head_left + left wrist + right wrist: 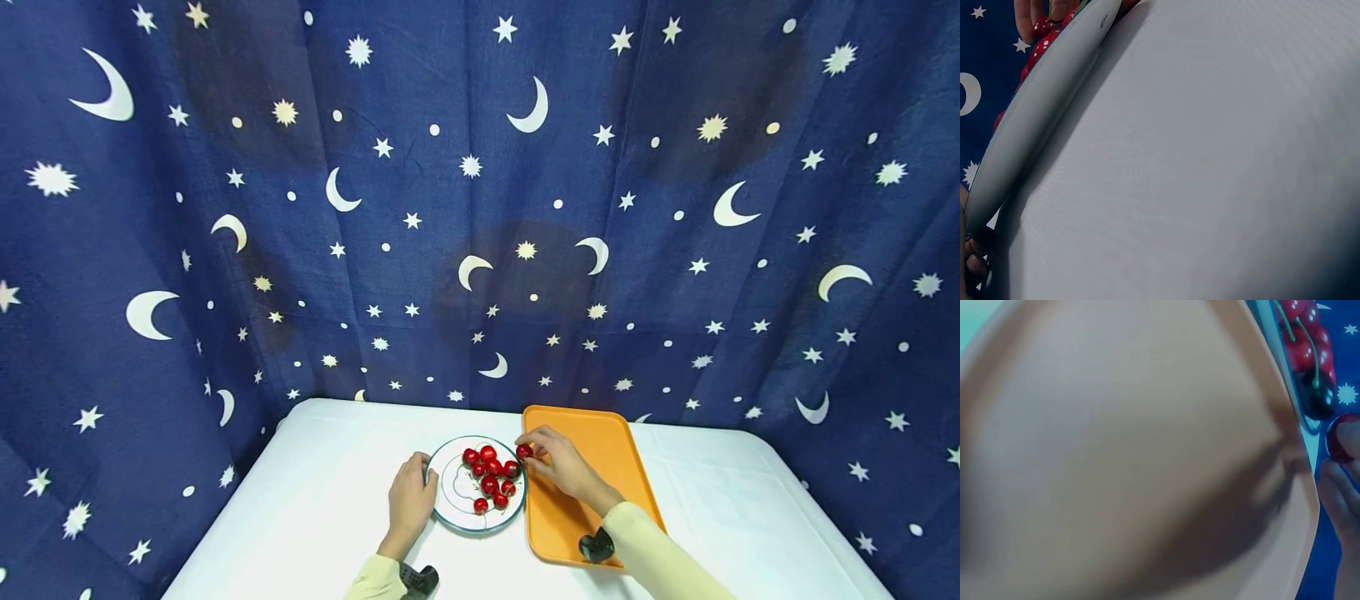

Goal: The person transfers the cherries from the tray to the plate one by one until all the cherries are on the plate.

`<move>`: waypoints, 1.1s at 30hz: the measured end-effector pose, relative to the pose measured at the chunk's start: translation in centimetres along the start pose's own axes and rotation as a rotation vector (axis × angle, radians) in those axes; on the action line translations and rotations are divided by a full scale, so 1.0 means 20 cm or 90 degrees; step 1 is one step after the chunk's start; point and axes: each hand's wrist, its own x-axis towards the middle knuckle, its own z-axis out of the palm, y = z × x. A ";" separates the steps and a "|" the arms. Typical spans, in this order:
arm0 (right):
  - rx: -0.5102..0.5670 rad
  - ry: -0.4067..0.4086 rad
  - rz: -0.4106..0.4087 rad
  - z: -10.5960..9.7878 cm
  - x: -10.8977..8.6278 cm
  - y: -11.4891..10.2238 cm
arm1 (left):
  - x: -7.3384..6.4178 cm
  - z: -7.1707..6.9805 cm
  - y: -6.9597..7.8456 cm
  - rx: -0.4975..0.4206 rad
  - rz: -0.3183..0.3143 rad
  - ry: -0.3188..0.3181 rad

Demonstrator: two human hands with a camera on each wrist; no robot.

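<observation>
A white plate [453,508] with a dark rim holds several red cherries [489,485], some with green stems. At its left edge my left hand [409,500] grips the rim; in the left wrist view, curled fingers [977,256] show by the underside of the plate [1041,106]. Between thumb and fingertips, my right hand [564,467] pinches one dark red cherry [524,451], just past the plate's right rim and over the left side of the orange tray [592,425]. The right wrist view has this pinched cherry [1340,440] at its right edge.
The orange tray lies right beside the plate, under my right forearm. Both rest on a table with a white cloth [315,492]. Behind the table hangs a blue curtain [420,275] with moons and stars. Each wrist wears a black device [597,546].
</observation>
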 end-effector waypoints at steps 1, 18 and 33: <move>0.004 -0.002 0.006 0.01 0.01 0.00 | 0.00 0.00 0.00 0.002 0.002 0.002; -0.010 -0.074 0.086 0.05 0.05 -0.04 | 0.00 0.00 0.00 0.010 0.008 -0.002; 0.010 -0.062 0.131 0.06 0.03 -0.04 | 0.00 -0.01 0.00 0.001 0.009 0.002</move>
